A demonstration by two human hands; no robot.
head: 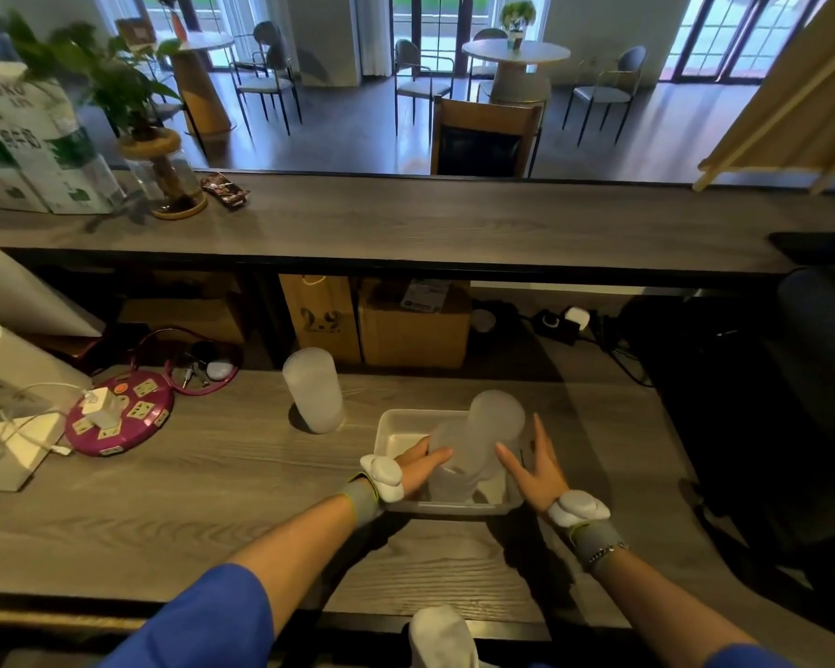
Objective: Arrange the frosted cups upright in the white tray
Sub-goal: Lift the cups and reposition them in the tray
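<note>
A white tray (396,426) lies on the grey wooden counter in front of me. Two frosted cups stand inside it: a near cup (454,462) and a far cup (497,417) just behind it. My left hand (420,462) rests against the near cup's left side, fingers touching it. My right hand (536,467) hovers with fingers spread just right of the cups, apart from them. A third frosted cup (313,390) stands on the counter to the left of the tray, its closed end up.
A round magenta power strip (126,414) with a plugged-in white charger sits at the left, with a pink cable loop and keys (203,371) behind it. Cardboard boxes (413,325) stand under the raised bar shelf. A black chair back (791,378) fills the right side.
</note>
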